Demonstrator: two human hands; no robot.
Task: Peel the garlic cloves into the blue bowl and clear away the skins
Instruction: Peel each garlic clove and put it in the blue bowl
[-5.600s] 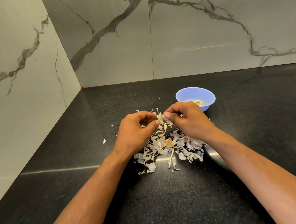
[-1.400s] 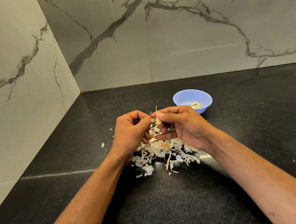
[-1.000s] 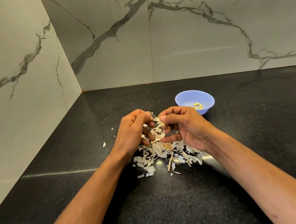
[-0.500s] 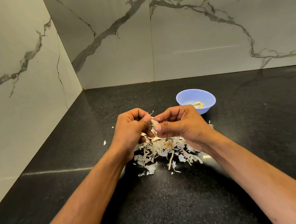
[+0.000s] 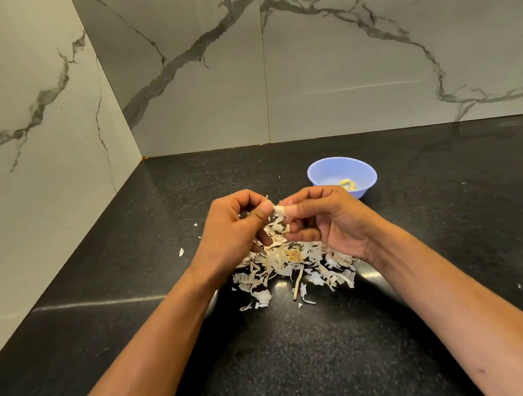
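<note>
Above a heap of garlic skins (image 5: pixel 292 265) on the black counter, both my hands meet on one small garlic clove (image 5: pixel 280 209). My right hand (image 5: pixel 326 221) pinches the clove between thumb and fingers. My left hand (image 5: pixel 234 230), fingers curled, pinches the papery skin at the clove's left end with thumb and forefinger. A strip of skin hangs down below the clove. The blue bowl (image 5: pixel 329 170) stands just behind my right hand, with peeled cloves (image 5: pixel 348 184) in its bottom.
Marble walls close the counter at the left and the back, meeting in a corner. A few stray skin flakes (image 5: pixel 181 251) lie left of the heap. Bare black counter (image 5: pixel 457 216) stretches right of the bowl and in front of the heap.
My hands have drawn slightly apart since half a second ago, baring the clove's pale tip between the thumbs. The heap and the bowl have not moved.
</note>
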